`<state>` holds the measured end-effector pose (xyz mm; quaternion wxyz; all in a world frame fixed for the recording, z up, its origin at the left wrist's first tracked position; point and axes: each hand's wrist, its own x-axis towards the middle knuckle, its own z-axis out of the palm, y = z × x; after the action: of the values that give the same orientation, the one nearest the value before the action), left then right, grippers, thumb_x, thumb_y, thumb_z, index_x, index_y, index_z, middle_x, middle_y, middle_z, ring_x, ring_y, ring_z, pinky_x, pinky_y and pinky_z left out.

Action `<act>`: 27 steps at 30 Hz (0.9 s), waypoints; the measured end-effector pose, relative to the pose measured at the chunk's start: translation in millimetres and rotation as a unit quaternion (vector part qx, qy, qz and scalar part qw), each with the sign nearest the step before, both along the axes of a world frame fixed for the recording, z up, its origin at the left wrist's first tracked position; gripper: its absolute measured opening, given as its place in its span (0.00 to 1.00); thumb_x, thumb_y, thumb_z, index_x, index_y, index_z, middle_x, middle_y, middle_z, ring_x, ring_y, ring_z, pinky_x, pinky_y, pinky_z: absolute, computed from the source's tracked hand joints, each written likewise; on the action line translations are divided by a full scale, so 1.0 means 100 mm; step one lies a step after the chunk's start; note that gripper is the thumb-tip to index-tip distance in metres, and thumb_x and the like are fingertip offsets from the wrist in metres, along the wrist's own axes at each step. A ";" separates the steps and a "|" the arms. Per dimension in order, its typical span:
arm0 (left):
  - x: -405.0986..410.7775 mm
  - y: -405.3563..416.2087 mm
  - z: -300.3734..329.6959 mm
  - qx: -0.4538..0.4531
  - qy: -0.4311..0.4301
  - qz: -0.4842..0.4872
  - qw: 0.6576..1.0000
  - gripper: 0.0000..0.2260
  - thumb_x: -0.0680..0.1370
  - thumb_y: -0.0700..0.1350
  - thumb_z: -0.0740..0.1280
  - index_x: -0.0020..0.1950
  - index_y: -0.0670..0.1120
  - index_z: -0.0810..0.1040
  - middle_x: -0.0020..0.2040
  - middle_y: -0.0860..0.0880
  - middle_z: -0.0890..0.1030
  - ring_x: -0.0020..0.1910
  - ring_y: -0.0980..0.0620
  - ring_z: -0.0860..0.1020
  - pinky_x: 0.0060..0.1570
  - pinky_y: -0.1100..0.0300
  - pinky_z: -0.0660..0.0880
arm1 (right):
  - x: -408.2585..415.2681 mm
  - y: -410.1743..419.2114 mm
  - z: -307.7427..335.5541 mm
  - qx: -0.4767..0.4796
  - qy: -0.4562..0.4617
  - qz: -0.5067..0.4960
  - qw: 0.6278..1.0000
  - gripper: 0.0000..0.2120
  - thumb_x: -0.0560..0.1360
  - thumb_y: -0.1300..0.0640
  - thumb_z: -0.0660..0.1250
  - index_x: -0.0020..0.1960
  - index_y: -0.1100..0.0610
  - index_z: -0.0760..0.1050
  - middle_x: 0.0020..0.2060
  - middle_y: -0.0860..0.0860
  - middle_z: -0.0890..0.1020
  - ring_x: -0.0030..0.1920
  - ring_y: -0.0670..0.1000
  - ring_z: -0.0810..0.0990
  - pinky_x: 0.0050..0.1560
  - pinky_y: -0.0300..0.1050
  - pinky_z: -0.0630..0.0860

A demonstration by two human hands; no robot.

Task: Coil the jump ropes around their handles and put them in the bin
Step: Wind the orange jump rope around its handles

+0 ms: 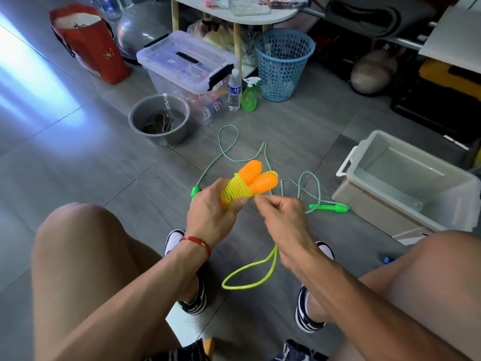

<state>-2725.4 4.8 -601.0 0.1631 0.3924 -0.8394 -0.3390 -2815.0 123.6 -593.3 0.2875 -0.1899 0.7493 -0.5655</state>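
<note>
Yellow jump rope [235, 190] at frame centre — my left grip [213, 212] clenches its orange handles [256, 177], my right grip [282, 213] pinches the loose cord; bin [406, 183] sits right.

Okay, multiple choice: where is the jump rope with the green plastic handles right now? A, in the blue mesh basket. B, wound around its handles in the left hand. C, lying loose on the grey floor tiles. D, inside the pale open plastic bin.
C: the green-handled jump rope lies uncoiled on the floor tiles, while the left hand grips the yellow rope's orange handles.
</note>
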 end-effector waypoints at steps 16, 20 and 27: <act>0.08 0.16 0.03 0.045 0.131 -0.107 0.985 0.28 0.76 0.58 0.70 0.73 0.50 0.72 0.60 0.52 0.77 0.46 0.59 0.76 0.48 0.64 0.75 | -0.37 -0.09 0.23 -0.062 -0.079 0.082 0.992 0.14 0.75 0.47 0.73 0.50 0.59 0.84 0.41 0.54 0.86 0.39 0.43 0.79 0.42 0.32 0.74; 0.12 -0.07 0.14 0.252 0.073 -0.196 0.945 0.19 0.80 0.57 0.65 0.58 0.42 0.76 0.44 0.44 0.83 0.43 0.43 0.80 0.47 0.46 0.76 | -0.41 -0.06 0.23 -0.051 -0.055 0.163 0.984 0.09 0.78 0.51 0.72 0.52 0.55 0.85 0.38 0.48 0.85 0.37 0.43 0.79 0.42 0.37 0.77; 0.07 -0.03 0.05 0.282 0.107 -0.013 0.954 0.10 0.81 0.48 0.68 0.58 0.42 0.76 0.42 0.43 0.80 0.36 0.48 0.81 0.48 0.40 0.82 | -0.30 -0.11 0.07 0.023 0.070 0.131 0.989 0.24 0.78 0.42 0.69 0.38 0.64 0.77 0.29 0.54 0.61 0.32 0.49 0.59 0.34 0.47 0.56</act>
<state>-2718.5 1.8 -595.9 0.1303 0.3733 -0.6924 -0.6035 -2845.2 112.8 -586.2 0.3104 -0.3188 0.7490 -0.4909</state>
